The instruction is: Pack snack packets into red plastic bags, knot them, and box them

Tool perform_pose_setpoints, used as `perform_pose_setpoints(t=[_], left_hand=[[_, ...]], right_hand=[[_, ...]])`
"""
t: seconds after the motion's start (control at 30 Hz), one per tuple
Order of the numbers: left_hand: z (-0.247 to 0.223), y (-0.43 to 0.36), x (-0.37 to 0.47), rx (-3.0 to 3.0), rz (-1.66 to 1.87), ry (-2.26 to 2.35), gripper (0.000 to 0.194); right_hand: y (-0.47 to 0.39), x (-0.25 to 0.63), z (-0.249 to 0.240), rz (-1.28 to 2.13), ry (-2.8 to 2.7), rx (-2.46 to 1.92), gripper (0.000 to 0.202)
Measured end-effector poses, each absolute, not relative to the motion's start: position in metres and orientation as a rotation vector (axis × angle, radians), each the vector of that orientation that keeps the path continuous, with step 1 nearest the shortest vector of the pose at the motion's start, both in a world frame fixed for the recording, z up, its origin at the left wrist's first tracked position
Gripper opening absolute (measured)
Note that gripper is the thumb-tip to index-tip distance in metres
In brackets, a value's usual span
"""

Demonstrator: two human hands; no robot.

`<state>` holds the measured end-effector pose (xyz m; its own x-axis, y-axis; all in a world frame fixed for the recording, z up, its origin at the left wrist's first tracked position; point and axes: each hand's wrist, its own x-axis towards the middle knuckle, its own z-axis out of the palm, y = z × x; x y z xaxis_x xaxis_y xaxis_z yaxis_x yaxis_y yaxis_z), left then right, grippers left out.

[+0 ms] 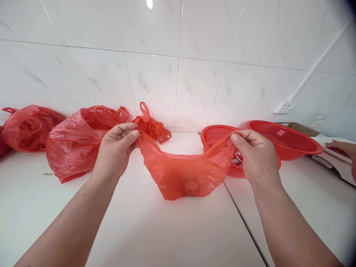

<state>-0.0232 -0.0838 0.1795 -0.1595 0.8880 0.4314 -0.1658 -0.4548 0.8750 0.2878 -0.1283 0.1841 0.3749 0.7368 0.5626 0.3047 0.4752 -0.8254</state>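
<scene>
A thin red plastic bag (191, 170) is stretched between my two hands over the white table. My left hand (116, 148) pinches one upper corner, thumb against fingers. The opposite corner is pinched in my right hand (254, 157). Its top edge sags between them, and a darker lump shows through near the bottom; I cannot make out what it is. Behind my right hand stands a red plastic basket (207, 138) with small red packets (237, 159) inside, partly hidden by the hand and the bag.
Filled red bags (73, 144) stand along the tiled wall at left, near a crumpled bundle of red bags (152, 126). At right are a second red basket (292, 139), a cardboard box (300, 129) and a white device (333, 163) with another person's hand (343, 147) over it. A seam (244, 220) crosses the tabletop.
</scene>
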Motion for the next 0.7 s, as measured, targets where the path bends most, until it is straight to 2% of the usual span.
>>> perform_pose_setpoints(t=[0.23, 0.43, 0.5, 0.57, 0.63, 0.7], left_hand=[[0.216, -0.082, -0.014, 1.445, 1.799, 0.744, 0.022], [0.218, -0.100, -0.025, 1.737, 1.845, 0.940, 0.034], [0.200, -0.107, -0.044, 1.850, 1.780, 0.989, 0.045], [0.173, -0.110, -0.067, 1.901, 1.609, 1.064, 0.060], [0.143, -0.110, -0.086, 1.919, 1.368, 1.220, 0.068], [0.117, -0.108, -0.094, 1.854, 1.161, 1.339, 0.071]], right_hand=[[-0.113, 0.276, 0.199, 0.672, -1.081, -0.835, 0.012], [-0.132, 0.276, 0.185, 0.531, -1.155, -0.876, 0.013], [-0.144, 0.283, 0.165, 0.521, -1.257, -0.937, 0.028], [-0.153, 0.293, 0.141, 0.598, -1.407, -0.989, 0.057], [-0.158, 0.300, 0.119, 0.719, -1.506, -1.066, 0.083], [-0.156, 0.301, 0.103, 0.845, -1.546, -1.146, 0.097]])
